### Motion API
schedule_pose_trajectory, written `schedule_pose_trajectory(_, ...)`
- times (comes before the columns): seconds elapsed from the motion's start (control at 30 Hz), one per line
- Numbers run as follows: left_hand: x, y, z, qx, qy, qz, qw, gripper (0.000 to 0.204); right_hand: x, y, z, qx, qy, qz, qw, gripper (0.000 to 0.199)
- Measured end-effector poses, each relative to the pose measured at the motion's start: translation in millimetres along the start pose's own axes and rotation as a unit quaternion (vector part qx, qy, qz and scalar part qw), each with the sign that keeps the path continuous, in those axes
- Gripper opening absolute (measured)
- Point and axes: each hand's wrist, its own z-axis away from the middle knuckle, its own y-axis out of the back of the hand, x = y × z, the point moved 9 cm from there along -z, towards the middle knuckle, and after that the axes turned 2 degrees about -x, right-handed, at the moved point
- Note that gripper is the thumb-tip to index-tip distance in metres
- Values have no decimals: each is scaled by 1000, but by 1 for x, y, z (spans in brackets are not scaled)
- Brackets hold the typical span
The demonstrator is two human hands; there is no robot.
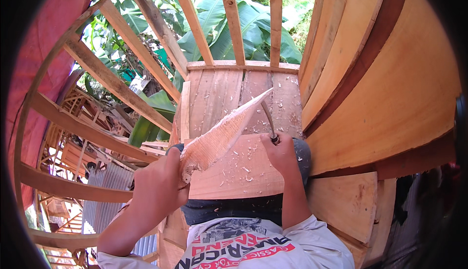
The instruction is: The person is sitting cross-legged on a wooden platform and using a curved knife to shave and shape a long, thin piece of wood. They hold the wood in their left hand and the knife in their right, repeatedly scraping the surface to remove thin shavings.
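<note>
In my left hand (158, 181) is a pale carved piece of wood (219, 139), gripped at its thick, rough lower end. The wood slants up to the right and narrows to a sharp point. My right hand (282, 157) is closed around the dark handle of a carving knife (269, 117). Its thin, curved blade rises toward the pointed tip and meets the wood's edge from behind; I cannot tell whether they touch. Beneath both hands a flat wooden board (243, 179) lies across my lap, strewn with curled shavings.
Ahead, a plank floor (209, 93) carries more shavings. Wooden slats (231, 20) form a railing in front and to the left, with broad green leaves (248, 30) beyond. Tall wooden panels (380, 93) stand close on my right. Corrugated metal sheeting (105, 191) lies below, outside the left railing.
</note>
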Motion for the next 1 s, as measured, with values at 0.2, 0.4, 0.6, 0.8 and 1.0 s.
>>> schedule_pose_trajectory(0.2,-15,-20,-19,-36,26,97,994,45,6,-19,10,-55,-27,-183,981,25)
schedule_pose_trajectory(0.4,-7,-37,-38,-46,11,135,990,46,-12,-23,19,-93,-6,-111,989,33)
schedule_pose_trajectory(0.6,9,-46,-53,-52,-18,130,990,46,-13,-14,20,-65,84,-87,990,49)
schedule_pose_trajectory(0.8,26,-52,-58,-94,-18,186,978,42,-30,0,19,-13,127,9,992,57)
schedule_pose_trajectory(1.0,30,-49,-39,-82,-27,161,983,41,-26,8,16,3,163,77,984,75)
